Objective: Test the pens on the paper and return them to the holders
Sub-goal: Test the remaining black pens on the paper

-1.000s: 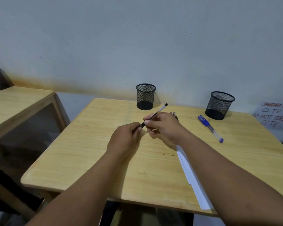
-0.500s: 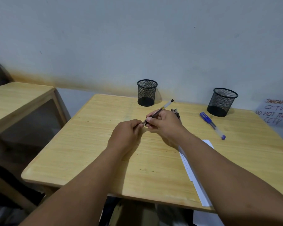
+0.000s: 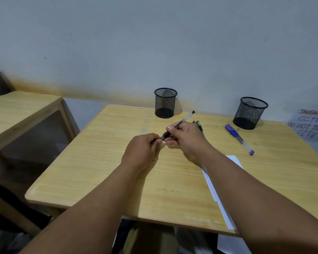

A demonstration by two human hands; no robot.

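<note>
Head view, only one. Held by the right hand around the middle of the barrel: a slim clear-barrel pen with black ends, tilted, rear end toward 1 o'clock, front end low toward 7 o'clock. Pinched on that front end by the left hand, fingertips closed on the cap or tip (cannot tell which, too small). Compared with a second ago: hands a little higher and closer to the round black wire-mesh holder at 12 o'clock, same pinch at the tip, pen slightly steeper. Probable meaning: uncapping or recapping in progress, no writing at this moment.

Counted on the pale wooden table: two mesh holders, the second black mesh holder at 2 o'clock, both looking empty. Pens: one in hand, two dark pens lying together just behind the right hand, one blue pen with clear barrel at 2 o'clock; four in total. White paper sheets under the right forearm, at 4 o'clock; number of sheets unclear.
</note>
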